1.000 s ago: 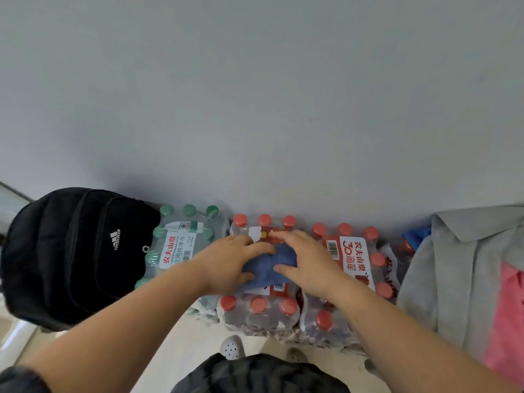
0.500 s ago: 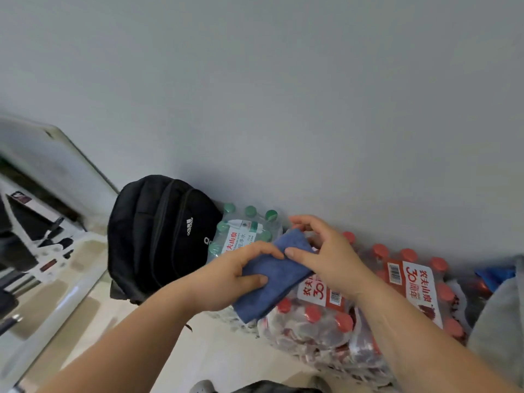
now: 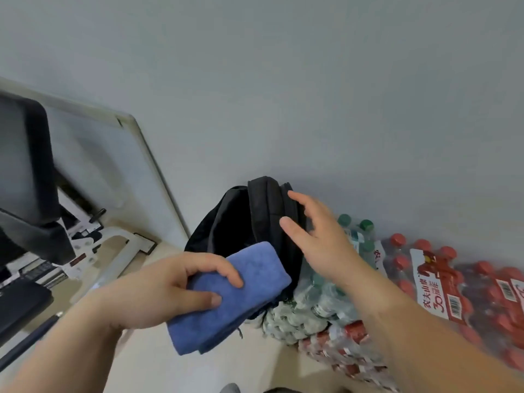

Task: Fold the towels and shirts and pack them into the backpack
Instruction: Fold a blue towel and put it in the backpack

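1. The left hand (image 3: pixel 167 290) is nearest, low in the view. It grips a folded blue towel (image 3: pixel 255 279). Its fingers (image 3: pixel 226 272) curl over the towel's upper face and the thumb presses in from the near side, so the cloth is pinched between them.
2. The towel is held clear of the pale floor (image 3: pixel 175 367), tilted, with its far end raised towards the backpack (image 3: pixel 255 211). That end overlaps the backpack's lower front in the view; whether they touch cannot be told.
3. The right hand (image 3: pixel 320 242) is further out and holds nothing. Its fingers (image 3: pixel 300 201) are straight and spread, with the thumb apart, and the palm faces the backpack. The fingertips are at the bag's upper right edge; contact cannot be told.
4. The black backpack stands upright on the floor against the wall (image 3: pixel 283 80). Whether its main compartment is open cannot be made out.
5. Just beside the backpack on the right lies a shrink-wrapped pack of green-capped water bottles (image 3: pixel 320 302). Beyond and below it, packs of red-capped bottles (image 3: pixel 482 296) run along the wall.
6. To the left, a white-framed board (image 3: pixel 99 165) leans on the wall, and a dark blurred object (image 3: pixel 25 165) is at the frame's edge.
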Demonstrator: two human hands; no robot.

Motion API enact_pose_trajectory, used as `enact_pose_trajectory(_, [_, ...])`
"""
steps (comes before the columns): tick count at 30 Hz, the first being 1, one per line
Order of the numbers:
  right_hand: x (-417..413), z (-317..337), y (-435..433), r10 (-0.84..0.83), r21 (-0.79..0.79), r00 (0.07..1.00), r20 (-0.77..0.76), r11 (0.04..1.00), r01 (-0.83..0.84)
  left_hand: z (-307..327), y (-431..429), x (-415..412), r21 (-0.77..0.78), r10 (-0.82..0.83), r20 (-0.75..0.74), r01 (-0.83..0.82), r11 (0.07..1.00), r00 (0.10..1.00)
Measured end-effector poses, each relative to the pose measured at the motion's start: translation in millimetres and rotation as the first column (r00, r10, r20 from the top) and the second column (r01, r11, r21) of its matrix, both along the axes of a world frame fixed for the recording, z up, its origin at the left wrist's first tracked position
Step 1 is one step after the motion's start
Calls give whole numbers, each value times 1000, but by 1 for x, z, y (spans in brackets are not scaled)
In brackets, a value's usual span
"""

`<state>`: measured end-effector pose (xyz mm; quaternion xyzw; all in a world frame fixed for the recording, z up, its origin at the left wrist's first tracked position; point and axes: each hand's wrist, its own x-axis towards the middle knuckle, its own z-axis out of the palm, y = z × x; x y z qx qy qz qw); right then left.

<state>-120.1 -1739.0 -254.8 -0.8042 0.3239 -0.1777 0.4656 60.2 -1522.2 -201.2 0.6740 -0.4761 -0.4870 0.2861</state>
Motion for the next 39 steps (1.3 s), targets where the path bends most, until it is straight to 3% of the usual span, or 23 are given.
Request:
enact_pose_trajectory(4, [36,-7,26,-8,-53,972,-234,999,-4,-16,34,63,76,76,-73,-71,995,994])
enact_pose_trajectory(6, [41,-14,28,-53,-116,955,-293,993,20,-38,32,85,105,116,22,-118,987,993])
enact_pose_trajectory(11, [31,-36,5,-101,-225,963,-251,973,44,-95,-3,94,89,192,320,-231,969,928])
enact_pose_trajectory(15, [23,-49,-10,-156,-286,956,-250,955,81,-117,-47,76,50,1,501,-31,998,866])
enact_pose_trajectory(18, [18,-57,-13,-194,-325,948,-253,940,105,-131,-88,66,116,-173,646,128,985,743])
enact_pose_trajectory(22, [9,-59,-17,-271,-405,920,-283,903,141,-159,-123,76,218,-374,700,316,923,609])
enact_pose_trajectory(26, [3,-67,-20,-354,-434,895,-272,875,214,-180,-141,112,405,-615,717,523,750,328])
enact_pose_trajectory(27, [2,-71,-19,-381,-439,890,-251,864,246,-183,-141,125,430,-641,704,536,726,304])
enact_pose_trajectory(31, [11,-81,-13,-561,-539,775,-291,765,352,-190,-140,175,462,-722,607,592,660,332])
enact_pose_trajectory(35, [36,-80,3,-713,-614,618,-332,661,432,-190,-162,184,373,-786,455,712,595,418])
enact_pose_trajectory(36, [43,-78,8,-729,-613,593,-341,651,448,-190,-171,181,353,-790,410,719,598,456])
enact_pose_trajectory(39, [65,-75,20,-755,-572,525,-392,647,504,-187,-204,170,296,-797,398,758,580,454])
